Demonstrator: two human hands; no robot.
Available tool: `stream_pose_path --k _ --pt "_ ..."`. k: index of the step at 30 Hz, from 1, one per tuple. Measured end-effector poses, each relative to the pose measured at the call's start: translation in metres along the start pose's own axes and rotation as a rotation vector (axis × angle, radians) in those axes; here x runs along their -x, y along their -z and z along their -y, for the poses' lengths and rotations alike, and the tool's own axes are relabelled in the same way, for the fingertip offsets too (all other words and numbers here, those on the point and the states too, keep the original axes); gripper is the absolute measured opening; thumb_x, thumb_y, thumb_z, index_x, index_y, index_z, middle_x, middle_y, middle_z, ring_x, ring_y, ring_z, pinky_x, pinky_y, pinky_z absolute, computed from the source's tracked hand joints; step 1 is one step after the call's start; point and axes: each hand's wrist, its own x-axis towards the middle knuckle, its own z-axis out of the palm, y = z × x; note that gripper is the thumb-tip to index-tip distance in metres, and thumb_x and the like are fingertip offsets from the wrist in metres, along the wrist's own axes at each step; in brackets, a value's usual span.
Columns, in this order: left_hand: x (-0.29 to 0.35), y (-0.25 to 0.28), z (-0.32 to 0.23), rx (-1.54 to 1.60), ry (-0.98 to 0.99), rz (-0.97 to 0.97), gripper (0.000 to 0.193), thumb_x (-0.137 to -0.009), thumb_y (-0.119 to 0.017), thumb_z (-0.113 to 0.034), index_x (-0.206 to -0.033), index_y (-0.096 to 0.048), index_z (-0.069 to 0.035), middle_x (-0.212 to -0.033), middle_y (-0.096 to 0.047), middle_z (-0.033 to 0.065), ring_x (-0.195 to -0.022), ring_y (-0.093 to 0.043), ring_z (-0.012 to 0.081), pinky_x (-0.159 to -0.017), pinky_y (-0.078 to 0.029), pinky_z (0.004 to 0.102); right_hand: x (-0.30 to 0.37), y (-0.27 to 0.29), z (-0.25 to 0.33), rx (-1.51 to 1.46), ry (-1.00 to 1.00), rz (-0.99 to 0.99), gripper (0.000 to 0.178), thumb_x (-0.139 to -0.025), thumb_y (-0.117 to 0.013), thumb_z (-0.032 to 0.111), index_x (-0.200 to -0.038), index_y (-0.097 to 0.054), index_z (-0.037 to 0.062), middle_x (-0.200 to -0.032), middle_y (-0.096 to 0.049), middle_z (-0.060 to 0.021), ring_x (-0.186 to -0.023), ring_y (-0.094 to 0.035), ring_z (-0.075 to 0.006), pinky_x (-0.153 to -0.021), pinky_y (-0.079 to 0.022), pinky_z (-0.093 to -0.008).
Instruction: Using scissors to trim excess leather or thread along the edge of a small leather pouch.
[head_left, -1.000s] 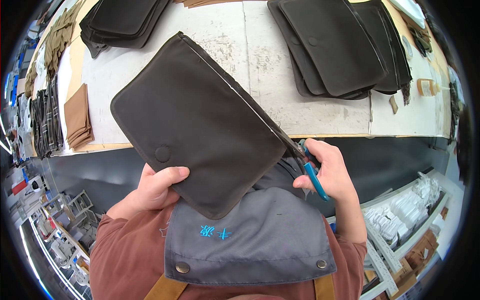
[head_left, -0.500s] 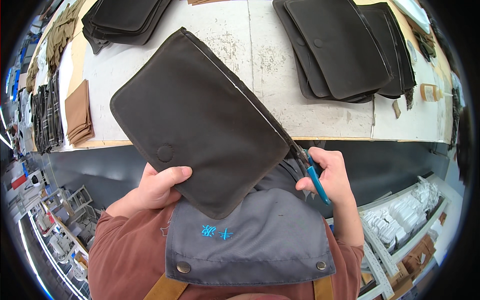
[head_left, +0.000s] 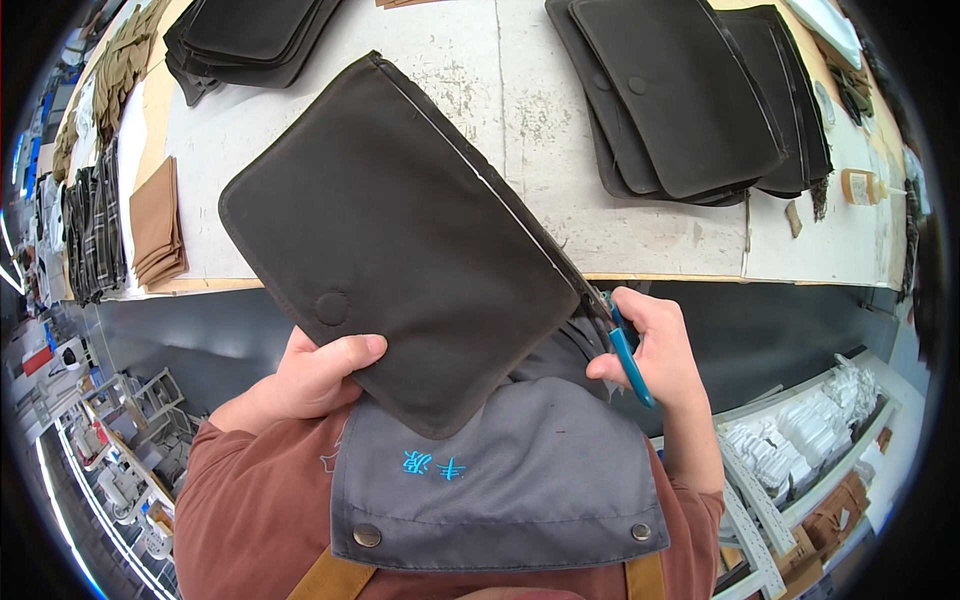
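A dark brown flap panel (head_left: 400,230) with rounded lower corners and a round stitched mark is held up slantwise before me. My left hand (head_left: 325,372) pinches its lower left edge, thumb on top and fingers hidden beneath. Along its upper right side runs a raw edge with a pale line. At the right end of that edge are scissors (head_left: 632,365) with teal handles. My right hand (head_left: 655,345) grips them, thumb and fingers at the handles. The blades lie against the panel's corner, mostly hidden there, so how far they are apart cannot be told.
Across the worn white table (head_left: 560,235) lie a stack of similar dark panels (head_left: 680,110) at right and another stack (head_left: 255,40) at upper left. Folded tan pieces (head_left: 157,225) sit at the left edge. A small bottle (head_left: 860,187) lies at the right; white bundles (head_left: 800,420) rest on a rack below.
My right hand and the scissors have shifted slightly left and up. The panel has barely moved, and my left hand keeps its hold.
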Motion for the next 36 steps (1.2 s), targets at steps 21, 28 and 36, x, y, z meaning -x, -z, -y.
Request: stream_pose_path --k 21,28,36 --pt "-0.003 0.001 0.0 -0.005 0.04 0.035 0.039 -0.086 -0.053 -0.001 -0.124 -0.046 0.0 -0.122 -0.054 0.012 -0.111 -0.053 0.0226 -0.094 -0.044 0.0374 -0.004 -0.004 -0.002 -0.023 -0.016 -0.032 0.067 -0.053 -0.085 0.052 -0.058 -0.037 0.0051 -0.051 -0.031 -0.001 -0.05 -0.028 -0.0117 -0.044 -0.029 -0.0251" --pt "-0.003 -0.003 -0.001 -0.007 0.054 0.038 0.039 -0.086 -0.053 -0.002 -0.125 -0.045 0.001 -0.123 -0.053 0.0119 -0.112 -0.052 0.0222 -0.095 -0.043 0.0371 -0.001 -0.006 -0.008 -0.007 0.005 -0.044 0.068 -0.053 -0.083 0.055 -0.058 -0.038 0.0048 -0.05 -0.032 -0.0022 -0.048 -0.028 -0.014 -0.043 -0.03 -0.0258" --pt "-0.003 -0.005 -0.002 -0.058 0.056 0.05 0.04 -0.088 -0.051 -0.003 -0.126 -0.044 0.001 -0.125 -0.052 0.0112 -0.113 -0.051 0.0207 -0.095 -0.042 0.0362 -0.01 0.001 0.001 0.022 -0.029 -0.009 0.068 -0.052 -0.082 0.058 -0.069 -0.045 0.0033 -0.059 -0.039 -0.0041 -0.054 -0.039 -0.0158 -0.051 -0.036 -0.0277"
